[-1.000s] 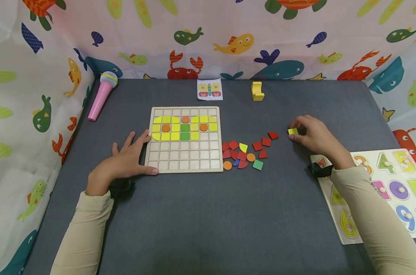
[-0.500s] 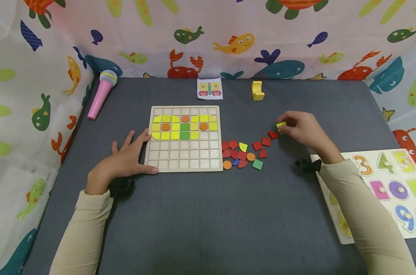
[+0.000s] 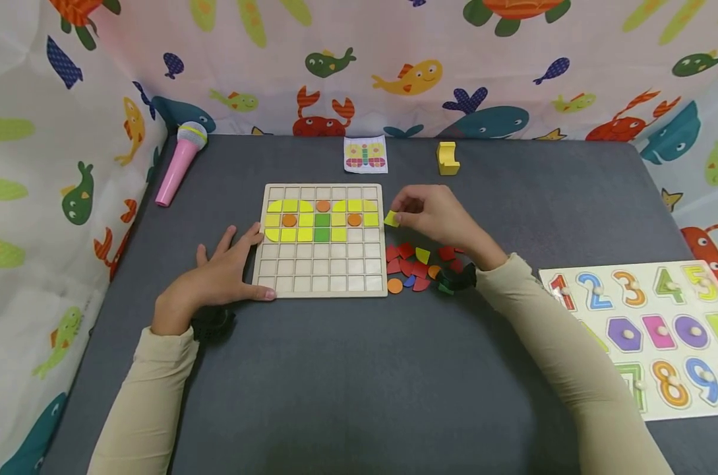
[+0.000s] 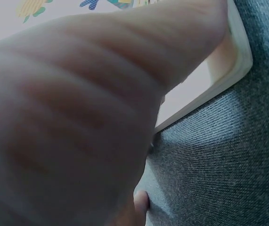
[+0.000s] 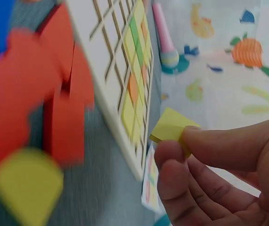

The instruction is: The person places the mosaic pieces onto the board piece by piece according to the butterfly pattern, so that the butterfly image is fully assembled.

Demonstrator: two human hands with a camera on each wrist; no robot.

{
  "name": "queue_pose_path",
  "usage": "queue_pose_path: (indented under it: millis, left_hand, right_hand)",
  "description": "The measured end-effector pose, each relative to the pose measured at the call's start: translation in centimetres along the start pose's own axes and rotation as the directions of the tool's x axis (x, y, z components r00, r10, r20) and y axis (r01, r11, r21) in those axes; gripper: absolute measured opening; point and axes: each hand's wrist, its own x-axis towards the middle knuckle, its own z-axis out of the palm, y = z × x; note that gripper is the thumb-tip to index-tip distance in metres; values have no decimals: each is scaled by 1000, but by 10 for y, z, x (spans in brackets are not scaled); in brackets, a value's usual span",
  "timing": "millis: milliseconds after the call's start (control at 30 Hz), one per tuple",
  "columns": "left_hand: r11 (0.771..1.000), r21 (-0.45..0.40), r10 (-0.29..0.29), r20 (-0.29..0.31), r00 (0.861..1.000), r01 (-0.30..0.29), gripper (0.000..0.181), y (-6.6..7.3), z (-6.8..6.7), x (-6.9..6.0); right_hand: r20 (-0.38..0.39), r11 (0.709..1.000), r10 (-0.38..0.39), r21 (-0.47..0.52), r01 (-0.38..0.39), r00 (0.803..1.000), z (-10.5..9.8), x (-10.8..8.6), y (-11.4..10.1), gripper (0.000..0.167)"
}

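Note:
A yellow square tile [image 3: 391, 219] is pinched between thumb and forefinger of my right hand [image 3: 434, 210], just beyond the right edge of the wooden grid board [image 3: 317, 284]. In the right wrist view the tile [image 5: 169, 125] sits tilted at the fingertips. Yellow, orange and green pieces fill part of the board's upper rows; its lower cells are bare. My left hand [image 3: 216, 274] rests with spread fingers on the board's left edge, thumb at the lower corner. In the left wrist view that hand [image 4: 87, 94] covers most of the board.
Loose red tiles [image 3: 406, 251], with several yellow, orange, blue and green pieces, lie right of the board. A butterfly pattern card [image 3: 366, 156] and a yellow block [image 3: 448, 158] stand behind. A pink toy microphone [image 3: 180, 165] lies back left, a number puzzle board [image 3: 608, 330] at right.
My right hand has carried the yellow tile leftward from the right side of the table, past the loose pieces, to the board's right edge. The left hand has stayed in place.

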Motion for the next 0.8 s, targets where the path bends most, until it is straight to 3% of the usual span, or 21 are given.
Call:
queue_pose_path:
  millis: [400,800]
  left_hand:
    - [1000,10,2,-2,1000,-2,128,0,1,1]
    - [1000,-1,-9,5,1000,9,131,1,0,1]
  right_hand:
    - [131,992,-114,-36,119,985,50,30,-19,6]
    - [123,966,-173,-171,193,977,63,34,-21,9]
